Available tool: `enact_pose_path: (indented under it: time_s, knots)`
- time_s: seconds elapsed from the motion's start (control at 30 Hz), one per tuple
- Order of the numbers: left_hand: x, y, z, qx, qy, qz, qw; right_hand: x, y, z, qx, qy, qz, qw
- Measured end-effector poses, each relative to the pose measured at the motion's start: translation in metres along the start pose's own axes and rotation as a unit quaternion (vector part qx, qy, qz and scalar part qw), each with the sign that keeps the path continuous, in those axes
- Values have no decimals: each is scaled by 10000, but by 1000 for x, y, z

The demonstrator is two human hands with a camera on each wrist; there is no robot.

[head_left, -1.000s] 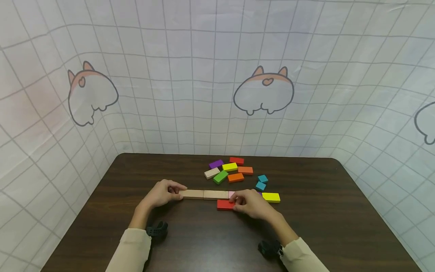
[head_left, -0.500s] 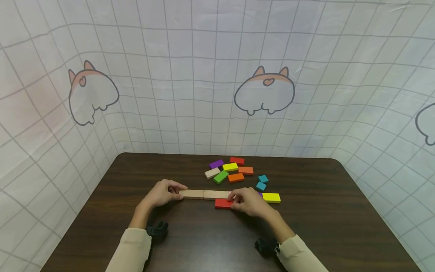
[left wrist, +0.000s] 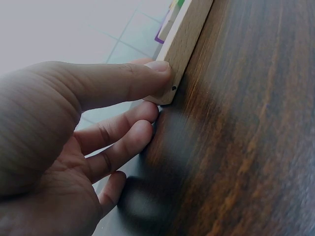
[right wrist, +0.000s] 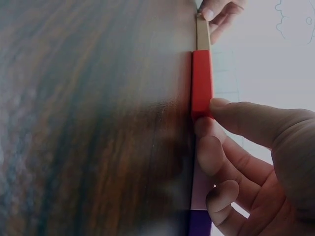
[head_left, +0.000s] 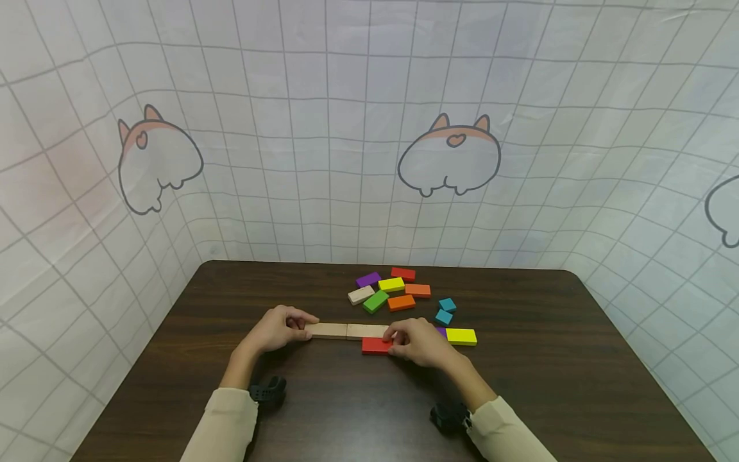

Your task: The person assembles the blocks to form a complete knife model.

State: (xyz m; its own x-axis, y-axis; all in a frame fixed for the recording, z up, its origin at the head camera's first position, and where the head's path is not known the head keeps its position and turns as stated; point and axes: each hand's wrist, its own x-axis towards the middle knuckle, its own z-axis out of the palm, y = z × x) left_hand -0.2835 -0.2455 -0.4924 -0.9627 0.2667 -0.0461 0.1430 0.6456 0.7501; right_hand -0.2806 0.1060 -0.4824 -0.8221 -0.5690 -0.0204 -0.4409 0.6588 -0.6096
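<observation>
a person's right hand (head_left: 424, 343) pinches the right end of a red block (head_left: 376, 346) between thumb and fingertips, the remaining fingers bent, the wrist angled in from the right. the red block lies flat on the near side of a row of blocks, in front of the second wooden block (head_left: 367, 331); whether the two touch is hard to tell. across from it, the left hand (head_left: 276, 328) pinches the left end of the first wooden block (head_left: 328, 330), thumb on the near face, lower fingers loosely curled beside the table (head_left: 358, 404). rightward, the row runs on through a pink block (right wrist: 201, 184), a purple block (head_left: 442, 332) and a yellow block (head_left: 461, 337). behind it lie two small blue blocks (head_left: 443, 317) and a loose cluster including a green block (head_left: 376, 301). a grid-patterned cloth (head_left: 346, 128) hangs beyond.
</observation>
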Motion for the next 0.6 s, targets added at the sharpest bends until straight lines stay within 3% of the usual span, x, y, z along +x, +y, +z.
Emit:
enact_pose_path:
  time_s: [0.6]
  knots:
    - [1,-2,1,15,42,7,10000,1,-1,1,23,5,-47,10000]
